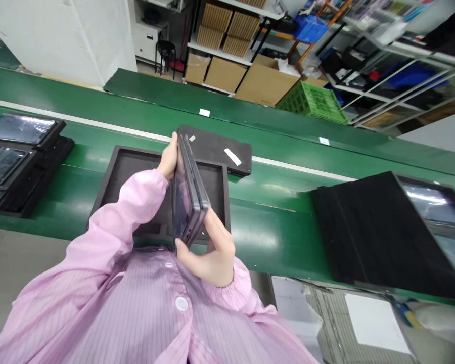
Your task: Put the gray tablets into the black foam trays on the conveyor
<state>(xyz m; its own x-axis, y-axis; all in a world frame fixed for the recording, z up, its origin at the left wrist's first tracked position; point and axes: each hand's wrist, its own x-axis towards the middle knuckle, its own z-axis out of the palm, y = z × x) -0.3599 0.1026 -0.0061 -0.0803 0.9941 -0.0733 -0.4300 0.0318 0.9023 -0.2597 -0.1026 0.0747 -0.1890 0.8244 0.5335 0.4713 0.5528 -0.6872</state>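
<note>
I hold a thin dark grey tablet (187,194) on edge, upright, close to my chest. My left hand (168,159) grips its far end from the left side. My right hand (212,250) cups its near end from below and the right. Its glossy screen faces left. Both arms wear pink striped sleeves. Right behind the tablet, an open black foam tray (116,169) lies on the green belt (280,202).
A flat black lid with a white label (216,149) lies beyond the tray. Stacked trays with tablets (15,156) sit at the left. A black foam stack and trays (382,232) sit at the right. Cardboard boxes (261,81) and shelving (398,45) stand behind.
</note>
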